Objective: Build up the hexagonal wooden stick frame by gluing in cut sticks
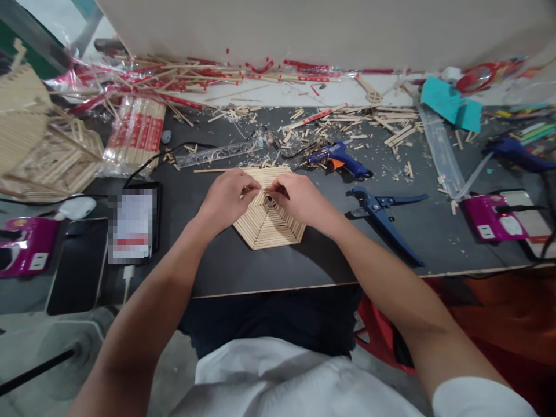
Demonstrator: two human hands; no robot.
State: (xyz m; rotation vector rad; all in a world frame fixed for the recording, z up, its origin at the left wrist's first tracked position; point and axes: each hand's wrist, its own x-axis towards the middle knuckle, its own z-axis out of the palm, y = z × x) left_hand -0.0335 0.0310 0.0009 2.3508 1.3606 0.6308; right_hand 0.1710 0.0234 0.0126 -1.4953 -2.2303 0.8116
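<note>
A hexagonal panel of wooden sticks (275, 234), laid in rings around a small central hole, rests on the dark table in front of me. Over its left upper part my left hand (230, 200) bends with thumb and fingers pinched close to the hole. Facing it, my right hand (297, 197) is also pinched at the hole's upper edge. Whatever small piece lies between the fingertips is too small and covered to make out. Beyond the panel, a thin wooden stick (212, 171) lies flat, partly behind my left hand.
Right of the panel lie a blue glue gun (341, 157) and blue cutters (386, 220). A clear ruler (217, 153), stick scraps (399, 124) and bundled sticks (136, 130) spread behind. Phones (132, 226) and a purple power socket (495, 217) flank the work spot.
</note>
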